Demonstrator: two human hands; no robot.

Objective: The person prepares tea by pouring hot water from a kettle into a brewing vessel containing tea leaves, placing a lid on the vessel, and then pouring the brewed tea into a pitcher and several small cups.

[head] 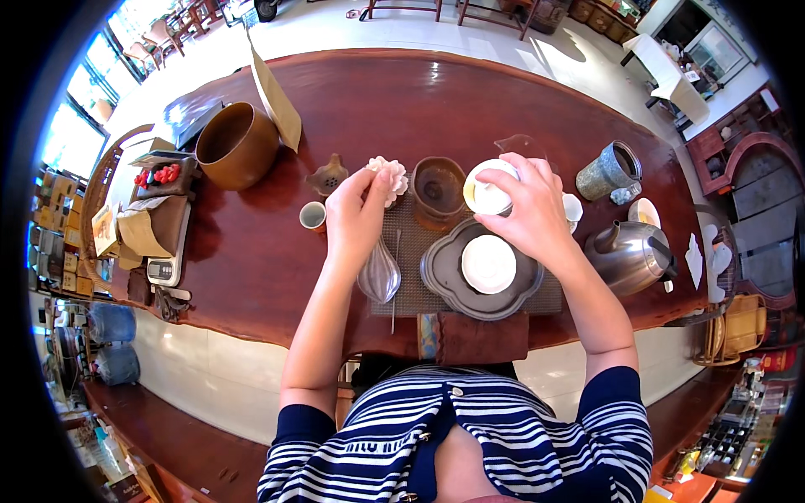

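Note:
My right hand (531, 201) grips a white lidded gaiwan (489, 190) by its rim and lid, tilted above the back of a dark scalloped tray (434, 267). On that tray rests a white saucer (488, 264). Fingers pinched, my left hand (361, 210) is at a white flower-shaped ornament (388, 176); whether it grips it cannot be told. Between the hands stands a brown pottery bowl (438, 192). A leaf-shaped metal scoop (380, 273) and a thin metal pick (396, 283) lie below my left hand. A folded brown cloth (481, 336) is at the table's near edge.
A steel kettle (629, 254) and a speckled blue-grey canister (607, 171) stand to the right. Left are a small cup (313, 215), a strainer (328, 176), a large brown bowl (238, 148) and a digital scale (170, 267). A glass pitcher (522, 146) stands behind my right hand.

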